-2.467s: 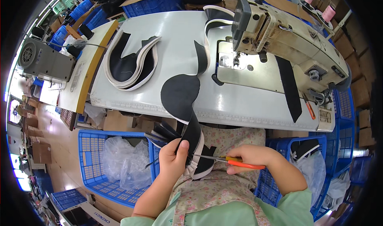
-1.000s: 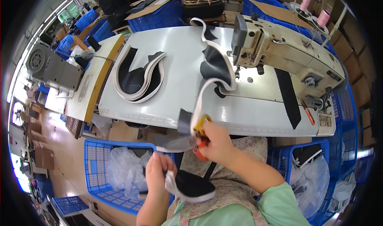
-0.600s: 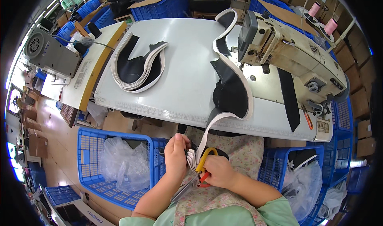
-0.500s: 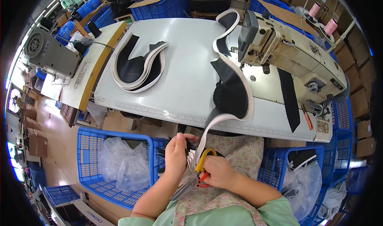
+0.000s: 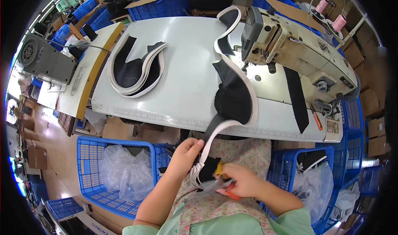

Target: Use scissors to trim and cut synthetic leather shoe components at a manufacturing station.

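My left hand [image 5: 186, 155] is closed on a black fabric strip with white edging [image 5: 236, 98]. That strip runs up from my lap, over the table's front edge and back past the sewing machine. Below the left hand hangs a fanned stack of more white-edged black pieces [image 5: 198, 175]. My right hand [image 5: 241, 180] grips scissors [image 5: 227, 187] with a yellow and a red handle loop. Their blades point left, against or close to the lower end of the stack; motion blur hides whether they touch it.
A sewing machine [image 5: 298, 52] stands on the right of the white table [image 5: 182, 69]. A curved stack of black pieces [image 5: 137, 69] lies on the left. A black strip [image 5: 296, 98] and an orange-handled tool [image 5: 317, 119] lie near the right edge. Blue baskets [image 5: 118, 141] flank my lap.
My right hand has moved right with the scissors, whose blades have swung from lower left to nearly level. My left hand now pinches the strip at the top of the hanging stack.
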`<state>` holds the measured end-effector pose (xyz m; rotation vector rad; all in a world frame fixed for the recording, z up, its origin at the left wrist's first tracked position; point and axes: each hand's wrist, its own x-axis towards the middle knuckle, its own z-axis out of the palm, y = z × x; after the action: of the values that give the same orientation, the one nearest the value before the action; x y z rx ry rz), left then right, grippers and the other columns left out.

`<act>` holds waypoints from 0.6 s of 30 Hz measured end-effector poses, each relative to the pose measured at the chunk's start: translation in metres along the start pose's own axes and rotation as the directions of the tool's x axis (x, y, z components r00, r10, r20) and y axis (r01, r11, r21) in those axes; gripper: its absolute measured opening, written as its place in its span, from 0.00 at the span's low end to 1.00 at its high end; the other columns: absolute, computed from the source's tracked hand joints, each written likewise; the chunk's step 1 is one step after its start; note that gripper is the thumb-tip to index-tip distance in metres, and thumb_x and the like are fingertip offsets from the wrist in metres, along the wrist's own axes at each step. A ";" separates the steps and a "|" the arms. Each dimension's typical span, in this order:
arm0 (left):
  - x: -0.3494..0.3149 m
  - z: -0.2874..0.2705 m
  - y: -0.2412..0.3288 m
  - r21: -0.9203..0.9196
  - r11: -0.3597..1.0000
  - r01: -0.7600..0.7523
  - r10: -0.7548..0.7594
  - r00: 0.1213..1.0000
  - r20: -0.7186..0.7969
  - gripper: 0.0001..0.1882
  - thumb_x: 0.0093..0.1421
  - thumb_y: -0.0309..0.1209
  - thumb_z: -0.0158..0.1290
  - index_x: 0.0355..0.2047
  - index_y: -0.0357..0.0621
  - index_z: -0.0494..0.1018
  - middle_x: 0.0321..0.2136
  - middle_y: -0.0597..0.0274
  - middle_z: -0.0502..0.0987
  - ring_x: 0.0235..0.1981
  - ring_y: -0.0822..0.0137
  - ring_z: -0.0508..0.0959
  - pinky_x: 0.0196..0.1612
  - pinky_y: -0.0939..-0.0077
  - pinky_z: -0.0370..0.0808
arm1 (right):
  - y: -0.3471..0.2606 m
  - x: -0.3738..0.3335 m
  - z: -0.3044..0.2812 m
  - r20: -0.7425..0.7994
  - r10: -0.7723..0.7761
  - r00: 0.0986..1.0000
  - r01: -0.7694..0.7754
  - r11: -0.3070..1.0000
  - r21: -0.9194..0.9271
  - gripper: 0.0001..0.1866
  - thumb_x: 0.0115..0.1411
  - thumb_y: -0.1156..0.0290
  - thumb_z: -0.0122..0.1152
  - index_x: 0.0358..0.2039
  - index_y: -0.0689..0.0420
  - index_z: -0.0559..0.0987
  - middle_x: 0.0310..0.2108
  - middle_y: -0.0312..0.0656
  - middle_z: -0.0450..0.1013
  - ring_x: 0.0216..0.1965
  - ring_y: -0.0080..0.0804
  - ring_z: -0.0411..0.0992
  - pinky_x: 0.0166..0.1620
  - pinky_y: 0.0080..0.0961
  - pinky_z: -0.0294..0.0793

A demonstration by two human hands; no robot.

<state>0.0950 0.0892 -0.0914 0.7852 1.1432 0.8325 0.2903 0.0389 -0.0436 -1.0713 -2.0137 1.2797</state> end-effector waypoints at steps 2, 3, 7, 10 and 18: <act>-0.007 0.001 0.006 -0.053 0.999 -0.001 -0.002 0.999 -0.043 0.11 0.62 0.34 0.45 0.28 0.40 0.69 0.23 0.70 0.70 0.23 0.80 0.66 0.27 0.85 0.65 | -0.007 -0.011 -0.031 0.089 0.117 0.989 -0.113 0.992 -0.053 0.24 0.44 0.53 0.67 0.32 0.60 0.72 0.28 0.45 0.68 0.30 0.45 0.69 0.33 0.35 0.68; -0.011 0.001 0.008 0.004 0.997 -0.075 0.075 0.993 -0.095 0.12 0.62 0.35 0.46 0.26 0.40 0.67 0.21 0.72 0.67 0.23 0.80 0.63 0.27 0.84 0.63 | -0.003 -0.019 -0.042 0.093 0.121 0.988 -0.117 0.992 -0.050 0.24 0.44 0.53 0.67 0.32 0.60 0.72 0.28 0.45 0.68 0.30 0.45 0.69 0.33 0.35 0.68; -0.021 0.009 0.017 0.240 0.943 -0.228 0.275 0.943 -0.185 0.13 0.61 0.35 0.48 0.24 0.38 0.65 0.17 0.69 0.66 0.21 0.79 0.61 0.25 0.82 0.62 | 0.006 -0.037 -0.066 0.276 0.410 0.870 -0.334 0.899 -0.282 0.32 0.43 0.41 0.63 0.31 0.61 0.73 0.29 0.48 0.68 0.32 0.47 0.69 0.35 0.36 0.68; -0.028 0.016 0.025 0.400 0.878 -0.263 0.363 0.911 -0.198 0.14 0.60 0.36 0.50 0.25 0.37 0.65 0.14 0.63 0.67 0.18 0.76 0.63 0.21 0.78 0.63 | 0.003 -0.034 -0.066 0.297 0.439 0.848 -0.342 0.881 -0.327 0.34 0.44 0.38 0.60 0.31 0.61 0.72 0.28 0.48 0.68 0.31 0.47 0.69 0.35 0.35 0.68; -0.036 0.015 0.027 0.584 0.762 -0.279 0.452 0.875 -0.171 0.14 0.59 0.37 0.50 0.26 0.38 0.66 0.13 0.57 0.67 0.14 0.67 0.65 0.21 0.74 0.64 | -0.008 -0.008 -0.064 0.344 0.441 0.829 -0.327 0.881 -0.341 0.34 0.46 0.37 0.58 0.26 0.62 0.72 0.24 0.49 0.68 0.29 0.48 0.69 0.32 0.36 0.68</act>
<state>0.0979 0.0689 -0.0489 1.4357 1.5641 0.9923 0.3403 0.0624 -0.0100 -1.5053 -2.4242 1.5772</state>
